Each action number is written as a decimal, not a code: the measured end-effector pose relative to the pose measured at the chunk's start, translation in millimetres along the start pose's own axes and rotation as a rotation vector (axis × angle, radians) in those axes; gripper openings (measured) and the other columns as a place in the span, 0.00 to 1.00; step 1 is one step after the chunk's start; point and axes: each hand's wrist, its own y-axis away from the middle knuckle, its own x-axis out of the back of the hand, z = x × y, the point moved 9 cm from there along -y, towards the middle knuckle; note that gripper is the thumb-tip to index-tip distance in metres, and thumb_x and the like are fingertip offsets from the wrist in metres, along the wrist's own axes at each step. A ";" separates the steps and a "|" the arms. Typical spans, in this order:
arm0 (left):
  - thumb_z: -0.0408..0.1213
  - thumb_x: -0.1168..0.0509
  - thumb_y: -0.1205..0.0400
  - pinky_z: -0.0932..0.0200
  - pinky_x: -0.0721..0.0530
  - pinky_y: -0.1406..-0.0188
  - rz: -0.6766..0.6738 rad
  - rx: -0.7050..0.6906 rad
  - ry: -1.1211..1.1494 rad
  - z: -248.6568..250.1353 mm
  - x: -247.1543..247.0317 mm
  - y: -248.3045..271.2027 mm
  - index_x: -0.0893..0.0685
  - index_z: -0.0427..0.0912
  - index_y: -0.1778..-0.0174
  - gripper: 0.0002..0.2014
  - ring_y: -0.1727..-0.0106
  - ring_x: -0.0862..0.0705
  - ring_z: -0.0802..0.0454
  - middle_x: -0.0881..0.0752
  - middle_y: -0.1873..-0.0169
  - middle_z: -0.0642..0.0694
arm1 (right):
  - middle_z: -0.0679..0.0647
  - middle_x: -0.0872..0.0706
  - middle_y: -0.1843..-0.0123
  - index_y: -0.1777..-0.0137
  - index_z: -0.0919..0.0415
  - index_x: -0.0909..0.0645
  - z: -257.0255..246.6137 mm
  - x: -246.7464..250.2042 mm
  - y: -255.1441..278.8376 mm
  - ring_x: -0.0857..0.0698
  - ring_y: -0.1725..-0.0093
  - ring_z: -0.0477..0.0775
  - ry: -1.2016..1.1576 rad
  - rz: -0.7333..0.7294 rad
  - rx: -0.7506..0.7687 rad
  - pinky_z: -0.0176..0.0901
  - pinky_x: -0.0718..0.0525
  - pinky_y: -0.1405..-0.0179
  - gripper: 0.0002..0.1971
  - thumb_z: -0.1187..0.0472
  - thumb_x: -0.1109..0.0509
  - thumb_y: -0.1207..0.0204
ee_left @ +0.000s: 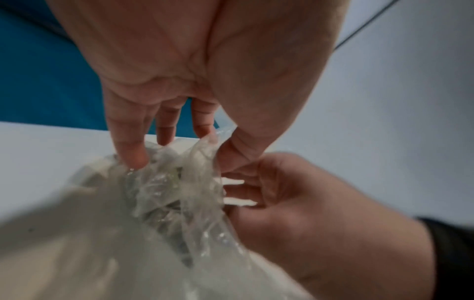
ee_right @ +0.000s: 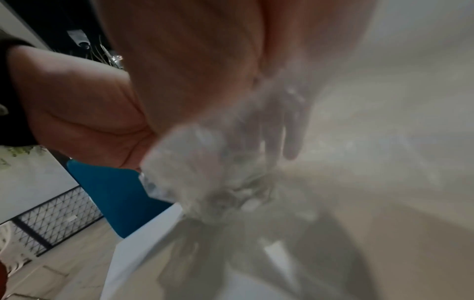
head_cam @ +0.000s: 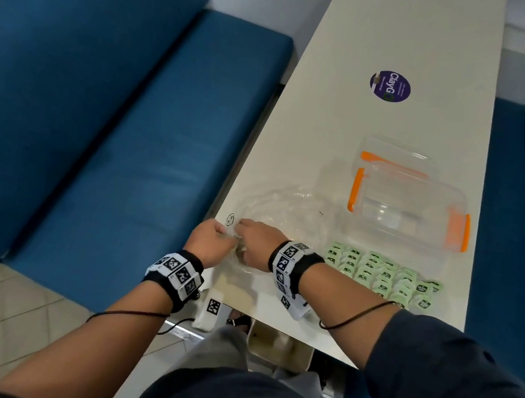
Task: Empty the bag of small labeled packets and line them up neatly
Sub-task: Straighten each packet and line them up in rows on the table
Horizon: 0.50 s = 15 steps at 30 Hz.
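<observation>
Nearest the person, at the near end of the long white table [head_cam: 385,121], both hands meet on a crumpled clear plastic bag [head_cam: 281,208] that lies flat on the tabletop. The left hand [head_cam: 210,242] pinches a gathered fold of the film between thumb and fingertips; the left wrist view shows the plastic bunched up under those fingers [ee_left: 133,154]. The right hand [head_cam: 256,244] is just beside it, touching the same bunch, with its fingers closed on the film; in the right wrist view they show hazily through the plastic [ee_right: 279,130]. Whether any packets remain inside the bag cannot be told; the film looks slack and flat. To the right of the bag, the small pale green labelled packets [head_cam: 382,274] lie on the table in close rows, touching one another, each with a dark printed mark. Beyond the packets and to the right of the bag stands a clear rectangular plastic box with orange clips [head_cam: 412,211], open and holding nothing that can be made out. Its clear lid [head_cam: 396,157] lies just behind it. Farther up the table from the bag is a round purple sticker [head_cam: 390,85].
</observation>
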 end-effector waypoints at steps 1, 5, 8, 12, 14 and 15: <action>0.36 0.27 0.24 0.55 0.20 0.64 -0.013 0.000 0.033 -2.7 1.0 -2.6 0.21 0.44 0.58 0.08 0.63 0.21 0.52 0.18 0.61 0.48 | 0.56 0.20 0.39 0.39 0.59 0.23 -0.3 -1.6 -0.3 0.15 0.46 0.62 -0.025 -0.010 0.012 0.51 0.17 0.55 0.13 0.57 0.32 0.21; 0.25 0.31 0.25 0.47 0.15 0.58 -0.066 0.037 0.212 -13.8 4.2 -11.8 0.21 0.42 0.66 0.09 0.65 0.19 0.48 0.17 0.66 0.45 | 0.54 0.18 0.34 0.28 0.54 0.25 6.2 -2.6 0.3 0.15 0.42 0.59 -0.075 -0.036 0.027 0.51 0.16 0.49 0.23 0.51 0.29 0.21; 0.22 0.33 0.23 0.53 0.16 0.62 -0.094 0.071 0.310 -22.8 3.7 -14.5 0.22 0.42 0.64 0.11 0.61 0.18 0.46 0.17 0.62 0.41 | 0.55 0.18 0.34 0.28 0.55 0.24 13.3 -4.4 -0.2 0.14 0.40 0.61 -0.101 -0.063 -0.012 0.56 0.15 0.43 0.25 0.45 0.28 0.21; 0.22 0.33 0.25 0.50 0.13 0.59 -0.113 0.068 0.329 -31.5 3.3 -17.0 0.21 0.42 0.63 0.10 0.57 0.15 0.43 0.15 0.59 0.38 | 0.59 0.21 0.23 0.21 0.59 0.24 32.3 6.7 0.4 0.20 0.27 0.62 -0.407 0.041 -0.204 0.53 0.22 0.27 0.25 0.50 0.33 0.15; 0.22 0.31 0.25 0.47 0.12 0.56 -0.120 0.056 0.342 -32.8 1.9 -17.5 0.20 0.42 0.62 0.10 0.55 0.14 0.41 0.14 0.58 0.38 | 0.61 0.16 0.30 0.27 0.62 0.19 46.5 11.4 -0.8 0.17 0.31 0.63 -0.449 0.108 -0.340 0.51 0.21 0.32 0.20 0.51 0.38 0.11; 0.22 0.31 0.25 0.44 0.11 0.53 -0.125 0.051 0.349 -33.3 0.3 -17.8 0.20 0.42 0.62 0.10 0.54 0.13 0.40 0.14 0.58 0.37 | 0.61 0.12 0.42 0.39 0.63 0.15 52.3 11.2 -1.5 0.15 0.39 0.64 -0.446 0.126 -0.397 0.50 0.19 0.42 0.17 0.51 0.39 0.11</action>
